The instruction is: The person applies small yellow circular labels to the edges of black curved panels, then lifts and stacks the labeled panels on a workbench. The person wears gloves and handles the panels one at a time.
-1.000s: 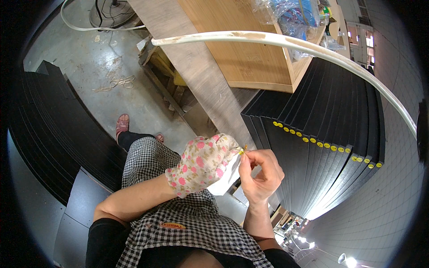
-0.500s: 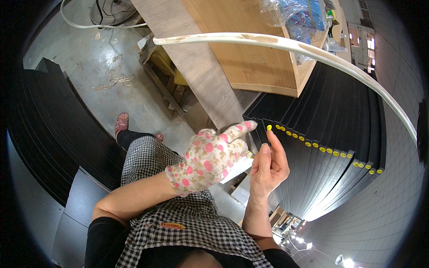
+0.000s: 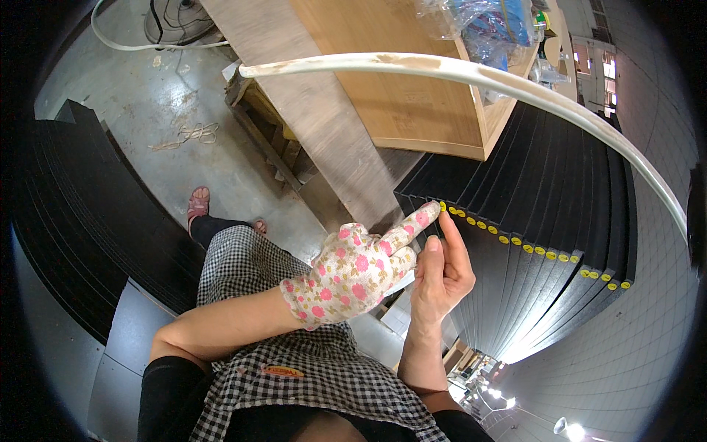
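Observation:
My left hand [image 3: 357, 276], in a white glove with pink flowers, stretches its index finger to a round yellow sticker [image 3: 442, 206] at the edge of the black panels [image 3: 501, 184]. Its other fingers are curled over a pale sheet [image 3: 398, 286], mostly hidden beneath them. Bare, my right hand [image 3: 444, 276] points its index finger up to the same sticker from below. The right thumb stands apart from that finger, and the remaining fingers are bent. A row of several yellow stickers [image 3: 528, 249] runs along the panel edges, one per panel.
A wooden box [image 3: 412, 110] with plastic-wrapped items [image 3: 501, 33] sits beyond the panels. In front of it arches a white tube [image 3: 442, 66]. More black panels [image 3: 81, 214] stand at left. On the floor lies a tangled cord [image 3: 195, 134]; a fan [image 3: 177, 22] is at the far left.
My left hand has moved right, its index fingertip now reaching the sticker by my right fingertip. That sticker now sits closer to the row. My right hand has hardly moved.

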Demonstrator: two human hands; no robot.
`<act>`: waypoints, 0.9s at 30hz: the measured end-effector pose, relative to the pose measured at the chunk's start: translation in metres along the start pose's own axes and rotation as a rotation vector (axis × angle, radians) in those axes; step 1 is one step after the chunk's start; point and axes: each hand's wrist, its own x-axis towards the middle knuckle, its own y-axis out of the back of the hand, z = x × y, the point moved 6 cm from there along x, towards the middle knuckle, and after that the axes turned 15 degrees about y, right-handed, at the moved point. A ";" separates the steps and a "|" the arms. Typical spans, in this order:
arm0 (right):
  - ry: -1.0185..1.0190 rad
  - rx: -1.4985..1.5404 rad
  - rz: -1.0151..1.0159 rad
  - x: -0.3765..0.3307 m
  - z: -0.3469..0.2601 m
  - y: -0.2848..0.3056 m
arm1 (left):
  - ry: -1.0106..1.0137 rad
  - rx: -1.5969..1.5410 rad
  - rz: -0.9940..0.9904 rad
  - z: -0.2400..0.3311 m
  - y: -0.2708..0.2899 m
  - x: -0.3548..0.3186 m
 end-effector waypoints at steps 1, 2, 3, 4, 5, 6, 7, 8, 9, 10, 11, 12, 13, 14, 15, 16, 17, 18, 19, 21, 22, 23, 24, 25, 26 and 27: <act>-0.009 -0.018 -0.005 0.000 0.001 0.000 | -0.001 -0.004 0.013 0.001 0.000 0.000; -0.002 -0.026 -0.008 0.000 0.001 0.000 | -0.001 -0.008 0.025 0.001 0.000 0.000; 0.018 -0.021 -0.006 0.000 0.000 0.001 | 0.004 -0.008 0.041 0.002 0.000 0.000; -0.001 -0.029 -0.006 0.000 0.001 0.001 | 0.001 0.012 0.039 0.003 -0.001 0.001; -0.007 -0.022 -0.001 -0.001 0.002 0.002 | 0.002 0.036 0.040 0.003 -0.002 0.001; -0.013 -0.016 0.005 -0.001 0.002 0.002 | 0.004 0.060 0.042 0.004 -0.002 0.002; -0.023 -0.024 -0.004 -0.002 0.003 0.002 | -0.014 0.065 0.064 0.005 -0.001 0.002; -0.032 -0.031 -0.013 -0.002 0.004 0.003 | -0.032 0.070 0.088 0.006 0.000 0.003; -0.028 -0.027 -0.014 -0.002 0.004 0.003 | -0.050 0.075 0.111 0.007 0.001 0.004; -0.031 -0.043 -0.017 -0.002 0.005 0.003 | -0.041 0.101 0.118 0.008 0.000 0.005; -0.021 -0.047 -0.012 -0.001 0.006 0.003 | -0.032 0.128 0.125 0.010 -0.001 0.005; -0.005 -0.051 -0.005 -0.001 0.006 0.003 | -0.017 0.146 0.120 0.011 -0.003 0.005; -0.005 -0.031 0.000 -0.001 0.007 0.003 | 0.015 0.145 0.103 0.011 -0.005 0.005; 0.001 -0.008 0.008 -0.001 0.007 0.004 | 0.053 0.136 0.073 0.011 -0.009 0.005; 0.006 0.013 0.016 -0.001 0.008 0.005 | 0.083 0.109 0.045 0.011 -0.013 0.004; 0.008 -0.020 0.014 -0.002 0.008 0.007 | 0.121 0.071 0.005 0.011 -0.018 0.004; 0.011 -0.053 0.013 -0.003 0.008 0.011 | 0.102 0.097 0.023 0.014 -0.021 0.003; 0.015 -0.087 0.012 -0.004 0.008 0.016 | 0.080 0.120 0.032 0.018 -0.025 0.002; 0.018 -0.126 0.006 -0.006 0.007 0.021 | 0.066 0.143 0.051 0.022 -0.029 0.002; 0.037 -0.217 0.005 -0.010 0.005 0.033 | 0.145 0.054 0.014 0.027 -0.040 0.002; 0.004 -0.190 0.065 -0.013 0.008 0.039 | 0.178 0.017 0.022 0.028 -0.045 0.005; -0.010 -0.174 0.085 -0.017 0.008 0.043 | 0.224 -0.035 -0.021 0.028 -0.050 0.004; -0.026 -0.171 0.117 -0.020 0.008 0.048 | 0.295 -0.173 -0.032 0.026 -0.052 0.003; -0.042 -0.185 0.155 -0.023 0.008 0.054 | 0.253 -0.184 -0.052 0.031 -0.055 0.003; -0.006 -0.146 0.160 -0.024 0.004 0.056 | 0.183 -0.162 -0.133 0.035 -0.057 -0.003; 0.026 -0.137 0.152 -0.024 0.002 0.057 | 0.139 -0.127 -0.241 0.035 -0.060 -0.009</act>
